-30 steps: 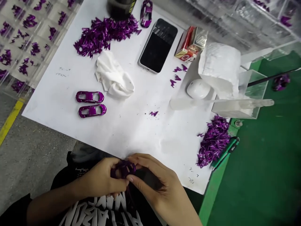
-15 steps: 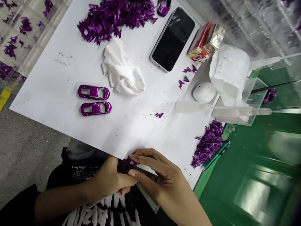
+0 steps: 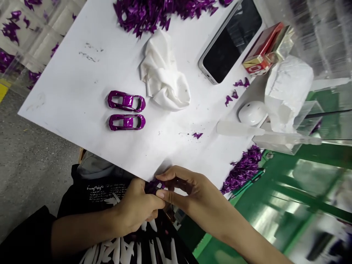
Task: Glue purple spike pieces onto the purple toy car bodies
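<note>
Purple part (image 3: 151,187): small, glossy, dark purple, with full shape hidden behind fingers.
Place of purple part: between both hands, at the near edge of the white table (image 3: 74,88).
Left hand (image 3: 140,205): closed around the purple part, thumb pointing toward the right fingertips.
Right hand (image 3: 189,187): pinching the other end of the purple part with thumb and forefinger.
Car bodies (image 3: 127,122): two, shiny purple, with open windows; side by side, slightly apart, beyond the left hand.
Cloth (image 3: 167,80): white, crumpled, near the car bodies.
Loose chip (image 3: 197,135): purple, pointed, lying beyond the right hand.
Big heap (image 3: 154,14): pointed purple pieces, just past the cloth.
Small heap (image 3: 243,168): similar pieces, along the right table edge.
Sectioned tray (image 3: 62,24): clear, at far left, with purple pieces in several compartments.
Red box (image 3: 260,51): gold-trimmed, beside the phone (image 3: 233,40); cannot tell contents.
Clear box (image 3: 310,106): at the right edge, partly behind crumpled white paper (image 3: 288,90).
</note>
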Motion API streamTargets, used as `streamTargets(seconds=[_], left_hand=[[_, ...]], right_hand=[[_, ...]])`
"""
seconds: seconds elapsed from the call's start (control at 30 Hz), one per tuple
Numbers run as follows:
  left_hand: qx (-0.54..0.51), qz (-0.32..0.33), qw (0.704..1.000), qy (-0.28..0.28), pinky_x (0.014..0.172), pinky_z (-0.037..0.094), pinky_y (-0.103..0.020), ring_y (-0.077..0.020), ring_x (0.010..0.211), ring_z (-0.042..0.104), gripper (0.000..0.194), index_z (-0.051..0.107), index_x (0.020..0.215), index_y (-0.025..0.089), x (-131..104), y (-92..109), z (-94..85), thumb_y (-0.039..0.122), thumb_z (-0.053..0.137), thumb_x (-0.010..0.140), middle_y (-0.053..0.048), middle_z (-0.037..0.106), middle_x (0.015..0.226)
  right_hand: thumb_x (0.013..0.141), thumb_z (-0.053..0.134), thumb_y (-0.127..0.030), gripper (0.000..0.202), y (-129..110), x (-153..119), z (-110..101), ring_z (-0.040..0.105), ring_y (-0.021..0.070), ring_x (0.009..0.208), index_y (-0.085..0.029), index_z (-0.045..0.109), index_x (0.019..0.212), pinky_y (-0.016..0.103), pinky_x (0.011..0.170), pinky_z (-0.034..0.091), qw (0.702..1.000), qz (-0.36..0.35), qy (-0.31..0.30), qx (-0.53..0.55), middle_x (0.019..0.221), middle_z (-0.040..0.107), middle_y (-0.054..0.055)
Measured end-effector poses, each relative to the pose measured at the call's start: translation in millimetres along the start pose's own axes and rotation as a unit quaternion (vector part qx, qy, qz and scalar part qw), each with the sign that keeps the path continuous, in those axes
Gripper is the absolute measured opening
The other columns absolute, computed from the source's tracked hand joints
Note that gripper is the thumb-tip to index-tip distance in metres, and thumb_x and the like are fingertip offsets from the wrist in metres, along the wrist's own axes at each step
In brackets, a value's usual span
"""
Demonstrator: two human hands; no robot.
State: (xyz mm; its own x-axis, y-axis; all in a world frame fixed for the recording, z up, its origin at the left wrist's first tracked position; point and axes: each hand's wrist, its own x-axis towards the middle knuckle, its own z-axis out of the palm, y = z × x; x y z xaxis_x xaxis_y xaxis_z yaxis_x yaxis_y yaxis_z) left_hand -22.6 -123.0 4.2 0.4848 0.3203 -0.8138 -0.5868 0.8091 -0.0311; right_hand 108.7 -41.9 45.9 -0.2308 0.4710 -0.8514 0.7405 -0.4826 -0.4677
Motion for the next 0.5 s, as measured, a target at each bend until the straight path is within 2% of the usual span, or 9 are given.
streamTargets(seconds=[0.1,0.27,0.33,0.4,0.5], left_hand=[[0.000,-0.006,1.000,0.013,0.042,0.012,-0.023,-0.0021,0.039,0.021,0.026,0.052,0.076,0.021,1,-1,-1.3,0.010,0.069,0.060,0.012,0.035,0.053],[-0.009,-0.006,1.000,-0.004,0.042,0.010,-0.024,-0.0020,0.037,0.021,0.026,0.045,0.067,0.023,3,0,-2.4,0.011,0.066,0.056,0.013,0.032,0.049],[-0.008,0.012,1.000,-0.020,0.042,0.011,-0.024,-0.0025,0.038,0.022,0.025,0.045,0.068,0.022,4,0,-3.7,0.012,0.065,0.057,0.012,0.033,0.049],[-0.004,0.037,0.999,-0.029,0.043,0.014,-0.024,-0.0032,0.040,0.025,0.024,0.048,0.073,0.021,4,-1,-7.1,0.013,0.065,0.058,0.012,0.036,0.051],[0.049,0.028,0.998,0.003,0.046,0.025,-0.023,-0.0059,0.045,0.033,0.029,0.050,0.084,0.021,-1,-5,-17.3,0.013,0.066,0.061,0.011,0.042,0.055]], right_hand=[[0.077,0.079,-0.044,0.027,-2,0,0,0.071,0.0217,0.085,-0.022,0.073,0.092,0.034,0.076,0.059,1.000,0.021,-0.009,-0.018,0.090,0.076,0.004],[0.077,0.079,-0.047,0.031,-3,3,-3,0.072,0.0217,0.084,-0.022,0.072,0.095,0.032,0.074,0.060,0.999,0.030,-0.030,-0.019,0.089,0.076,0.003],[0.077,0.080,-0.049,0.033,-1,2,-2,0.074,0.0224,0.085,-0.023,0.073,0.096,0.032,0.076,0.062,0.999,0.010,-0.023,-0.020,0.090,0.077,0.004],[0.080,0.078,-0.049,0.033,3,-2,4,0.075,0.0237,0.089,-0.024,0.076,0.100,0.034,0.082,0.063,0.999,-0.027,0.009,-0.031,0.094,0.079,0.005],[0.086,0.074,-0.048,0.030,12,-13,17,0.078,0.0249,0.092,-0.026,0.080,0.104,0.035,0.088,0.064,0.991,-0.104,0.073,-0.042,0.100,0.081,0.006]])
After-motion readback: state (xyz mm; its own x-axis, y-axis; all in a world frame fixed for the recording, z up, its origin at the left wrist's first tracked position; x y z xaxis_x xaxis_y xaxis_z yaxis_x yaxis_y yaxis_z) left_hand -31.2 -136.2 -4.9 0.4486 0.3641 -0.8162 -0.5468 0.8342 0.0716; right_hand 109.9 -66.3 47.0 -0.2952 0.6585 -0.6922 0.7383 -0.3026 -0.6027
